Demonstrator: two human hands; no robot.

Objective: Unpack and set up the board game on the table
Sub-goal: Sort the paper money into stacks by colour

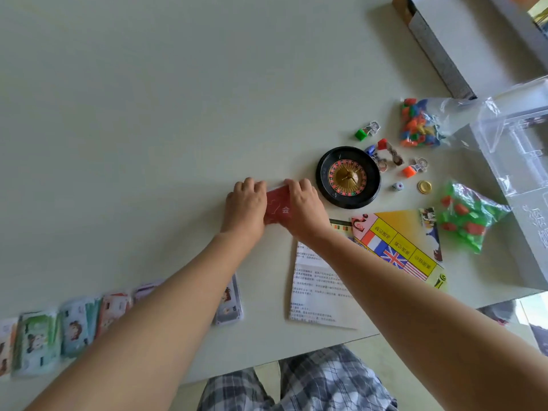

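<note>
Head view: looking down at a pale, smooth table point(133, 114), both bare arms stretched out over it.
Left hand point(246, 203): fingers curled round the left side of the red card deck point(277, 210), gripping it.
Right hand point(305, 206): same on the right side, fingers wrapped over the far edge.
Deck: a flat stack of cards held between the hands mid-table, just left of the roulette wheel point(348, 177). The back has a white character that looks like 会.
Wheel: round, glossy black plastic rim, red-and-black number ring, gold hub.
Bits near it: a pale die point(396, 186), a shiny gold coin point(424, 186) and cardboard standees, one on a green base point(361, 134), one on an orange base point(408, 171).
Bags: crinkly clear plastic, one with green and red houses point(468, 216), one with mixed coloured pieces point(418, 123).
Game board point(400, 244): folded, yellow squares with Chinese text I can't make out, next to French, British and US flags.
Instruction sheet point(314, 289): white paper, small Chinese print, too blurry to read, partly under the right forearm.
Play money point(38, 336): wrapped bundles in a row along the near edge, with cartoon faces.
Far right: an open cardboard box point(439, 40) and a clear moulded tray point(522, 137).
</note>
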